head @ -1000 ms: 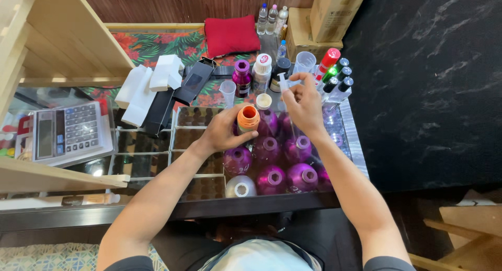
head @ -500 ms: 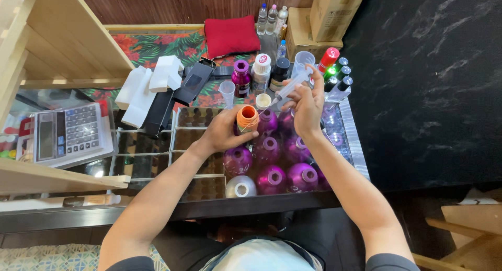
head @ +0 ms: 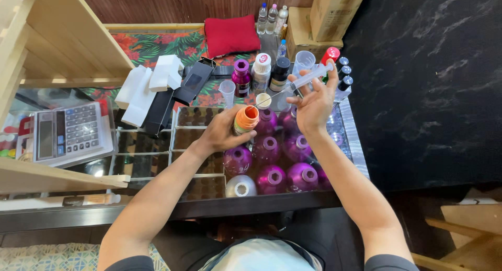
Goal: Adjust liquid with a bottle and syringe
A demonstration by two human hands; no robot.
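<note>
My left hand [head: 222,132] grips a small orange bottle [head: 245,119] held over the counter. My right hand [head: 314,102] holds a clear plastic syringe [head: 308,78], angled down to the left, with its thin needle reaching the orange bottle's mouth. Beneath both hands stand several round purple bottles [head: 272,161] without caps and one silver bottle [head: 241,187], grouped on the glass counter [head: 157,166].
Behind the hands stand a purple-capped bottle [head: 241,77], a white bottle [head: 261,71], a dark bottle [head: 280,74], clear plastic cups [head: 227,92] and small black-capped bottles [head: 342,77]. White and black boxes [head: 157,88], a red cushion [head: 230,34] and a calculator [head: 68,131] lie left.
My right hand has tilted the syringe from upright down to the left, bringing its needle to the orange bottle's mouth. My left hand and the bottle have stayed nearly still.
</note>
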